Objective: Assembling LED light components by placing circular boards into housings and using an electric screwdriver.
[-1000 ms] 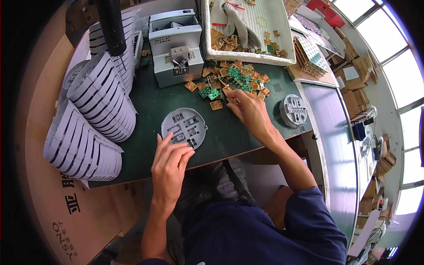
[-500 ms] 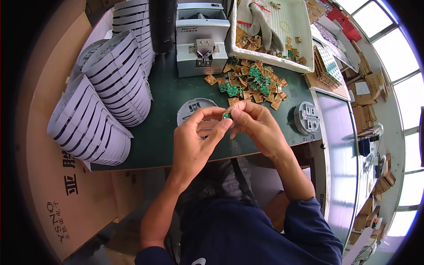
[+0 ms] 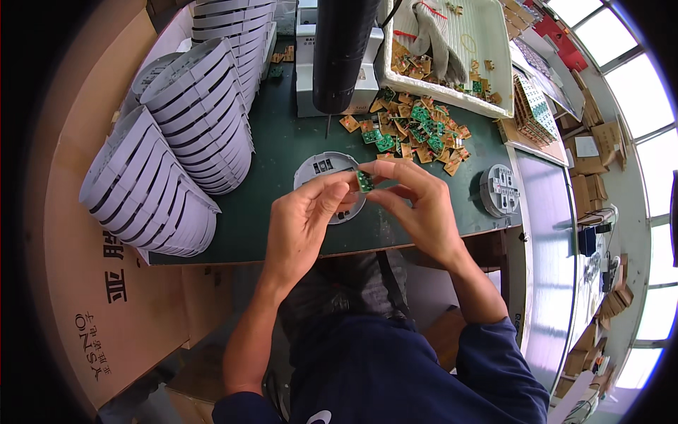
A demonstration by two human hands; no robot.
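A small green circuit board [image 3: 365, 181] is held up between my two hands, its green face with solder points showing. My right hand [image 3: 422, 205] pinches it between thumb and fingers from the right. At the board's left edge, the fingers of my left hand [image 3: 293, 222] are closed around it, the thumb bent back against the index finger. Beneath and behind my left fingers lies a round light-grey plastic housing [image 3: 323, 164] with dark slots, partly hidden by them. Above it hangs a black electric screwdriver [image 3: 342, 56], its thin bit pointing down.
Loose circuit boards [image 3: 424, 131] lie piled beyond my hands. A white foam tray [image 3: 452, 95] holds more boards and a glove [image 3: 439, 42]. Behind the screwdriver stands a grey-white machine [image 3: 305, 92]. Tall stacks of grey housings [image 3: 194, 120] fill the left; another round part [image 3: 500, 191] sits right.
The board has turned so more of its green face shows, and my left thumb has drawn back from it. The hanging screwdriver has swung right, in front of the machine. The view has shifted slightly.
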